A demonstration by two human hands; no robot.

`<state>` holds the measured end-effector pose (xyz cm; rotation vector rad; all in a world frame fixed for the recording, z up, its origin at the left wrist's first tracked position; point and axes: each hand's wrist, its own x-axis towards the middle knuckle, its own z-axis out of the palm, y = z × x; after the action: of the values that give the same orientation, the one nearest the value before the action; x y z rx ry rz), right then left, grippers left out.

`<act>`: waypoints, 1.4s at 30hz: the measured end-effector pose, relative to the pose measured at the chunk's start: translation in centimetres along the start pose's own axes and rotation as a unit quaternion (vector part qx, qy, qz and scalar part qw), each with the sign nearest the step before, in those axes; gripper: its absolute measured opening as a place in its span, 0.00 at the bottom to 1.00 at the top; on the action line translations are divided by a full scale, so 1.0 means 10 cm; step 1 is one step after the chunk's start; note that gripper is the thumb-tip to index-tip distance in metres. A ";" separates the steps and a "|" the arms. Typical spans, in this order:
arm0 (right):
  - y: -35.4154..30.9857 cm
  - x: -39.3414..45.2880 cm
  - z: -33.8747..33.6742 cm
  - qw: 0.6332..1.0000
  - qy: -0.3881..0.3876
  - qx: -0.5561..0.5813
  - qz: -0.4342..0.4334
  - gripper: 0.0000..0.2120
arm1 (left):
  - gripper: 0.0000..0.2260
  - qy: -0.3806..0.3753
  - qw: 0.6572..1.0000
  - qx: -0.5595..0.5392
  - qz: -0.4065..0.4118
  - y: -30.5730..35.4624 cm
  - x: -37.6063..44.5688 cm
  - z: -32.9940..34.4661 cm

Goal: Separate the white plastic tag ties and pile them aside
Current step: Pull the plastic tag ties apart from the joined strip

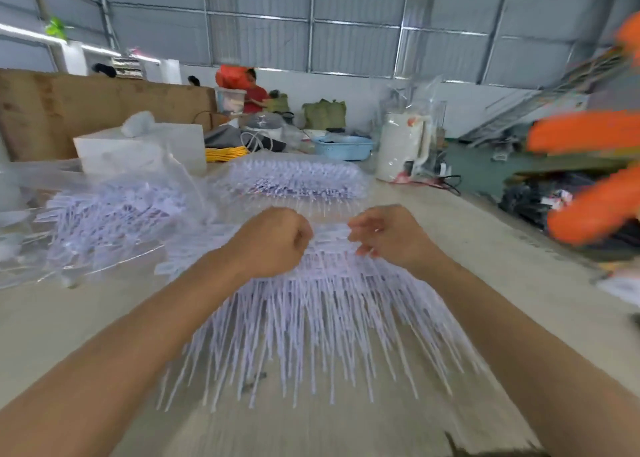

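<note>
A: Progress? Big fanned bundle of white plastic tag ties (311, 304) on pale surface (485, 283), mostly unseparated.

B: Left hand (273, 240) fisted on tag heads; right hand (388, 234) fingers (363, 229) curled, pinching same row. Loose white pile (110, 221) at left.

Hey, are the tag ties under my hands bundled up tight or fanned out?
Fanned out: the tag ties spread across the table, tails splaying toward you.

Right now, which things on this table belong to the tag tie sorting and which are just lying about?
Part of the job: white plastic tag ties bunch, left hand, right hand, far stacked tie pile, left loose tie pile.

Lying about: white electric kettle, blue plastic basin, yellow cord coil, white foam box.
</note>
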<state>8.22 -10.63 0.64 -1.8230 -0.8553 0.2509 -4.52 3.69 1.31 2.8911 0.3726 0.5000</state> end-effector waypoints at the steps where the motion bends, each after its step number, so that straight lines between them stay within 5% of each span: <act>1: 0.13 -0.01 -0.17 0.998 0.039 -0.048 0.018 0.06 | 0.12 -0.018 1.000 0.005 0.012 0.07 0.09 0.12; 5: 0.61 -0.04 -0.55 0.958 0.087 -0.268 0.060 0.09 | 0.18 -0.069 0.996 0.057 0.030 0.26 0.41 0.52; 10: 0.84 0.01 -0.53 0.941 0.068 -0.329 0.039 0.14 | 0.20 0.048 0.987 0.153 -0.016 0.27 0.68 0.69; 12: 0.86 0.05 -0.53 0.934 0.071 -0.348 0.028 0.14 | 0.23 0.002 0.981 0.188 -0.056 0.22 0.78 0.66; 16: 0.89 0.09 -0.56 0.930 0.067 -0.360 0.025 0.14 | 0.16 -0.034 0.993 0.096 -0.060 0.19 0.86 0.63; 21: 0.66 0.12 -0.73 0.947 0.178 -0.259 -0.068 0.24 | 0.10 -0.022 0.999 -0.010 0.046 0.30 0.79 0.28; 25: 0.25 0.15 -0.88 0.975 0.062 -0.183 -0.111 0.23 | 0.10 0.025 0.988 -0.050 0.143 0.34 0.67 -0.08; 29: 0.03 0.05 -0.87 0.992 -0.054 -0.086 -0.075 0.03 | 0.05 -0.051 0.992 -0.032 0.111 0.35 0.61 -0.23; 33: 0.02 -0.09 -0.78 0.998 -0.061 0.005 -0.015 0.06 | 0.09 -0.091 0.986 -0.127 0.050 0.43 0.53 0.00; 42: 0.02 -0.21 -0.73 0.988 -0.100 -0.110 -0.036 0.10 | 0.14 -0.093 0.972 -0.212 0.047 0.70 0.54 0.26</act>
<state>10.78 -17.39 3.09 -1.9903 -1.1256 0.3072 2.86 -1.83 2.06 2.5170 0.0853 0.2752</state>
